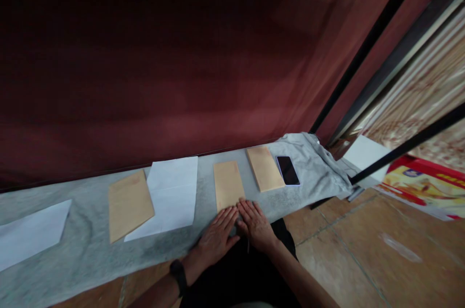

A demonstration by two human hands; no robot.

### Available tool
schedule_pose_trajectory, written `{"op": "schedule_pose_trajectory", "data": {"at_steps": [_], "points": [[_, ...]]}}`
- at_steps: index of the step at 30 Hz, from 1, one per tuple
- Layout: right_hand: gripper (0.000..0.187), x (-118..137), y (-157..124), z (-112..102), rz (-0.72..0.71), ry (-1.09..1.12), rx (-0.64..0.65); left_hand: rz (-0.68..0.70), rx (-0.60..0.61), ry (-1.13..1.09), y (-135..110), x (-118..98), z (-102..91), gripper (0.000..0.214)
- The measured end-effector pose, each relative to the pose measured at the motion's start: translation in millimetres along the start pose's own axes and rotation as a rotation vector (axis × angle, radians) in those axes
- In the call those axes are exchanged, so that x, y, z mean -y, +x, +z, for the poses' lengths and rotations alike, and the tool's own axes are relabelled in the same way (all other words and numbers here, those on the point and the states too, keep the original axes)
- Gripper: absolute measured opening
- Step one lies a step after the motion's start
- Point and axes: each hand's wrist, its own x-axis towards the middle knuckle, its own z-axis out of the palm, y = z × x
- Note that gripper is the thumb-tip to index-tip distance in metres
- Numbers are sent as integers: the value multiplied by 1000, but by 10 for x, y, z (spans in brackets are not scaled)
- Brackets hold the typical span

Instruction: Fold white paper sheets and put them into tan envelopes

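Observation:
My left hand (217, 236) and my right hand (256, 223) lie flat side by side on a grey cloth (83, 245) spread on the floor, fingers stretched out. Their fingertips touch the near end of a brown envelope (227, 184). A second brown envelope (265, 168) lies to its right, next to a black phone (288, 170). A third brown envelope (128, 204) lies to the left, partly over a white sheet (174, 195). My left wrist carries a black watch (178, 274).
Another white sheet (31, 234) lies at the far left of the cloth. A dark red curtain (163, 66) hangs behind. Brown floor tiles (370, 259) spread to the right, with a colourful printed board (425, 184) and black frame bars (407, 148).

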Motion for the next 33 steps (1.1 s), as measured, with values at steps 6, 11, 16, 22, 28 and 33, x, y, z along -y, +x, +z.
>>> {"op": "schedule_pose_trajectory", "data": {"at_steps": [6,11,16,22,28,33], "points": [[49,159,-212,-42,98,4,-72,-258,-158,21,-89,-45,237,52],[42,212,-52,-59,192,77,-81,-642,-237,-9,120,-120,270,47],[36,254,113,-73,300,121,-101,-883,-137,-142,440,-12,-106,41],[34,270,219,-79,404,162,-113,-1051,2,-361,586,240,-305,26],[35,254,244,-78,434,207,-129,-1052,-125,-379,535,180,-264,6],[31,217,208,-40,487,455,-265,-1196,-362,-927,568,120,-237,16]]}}
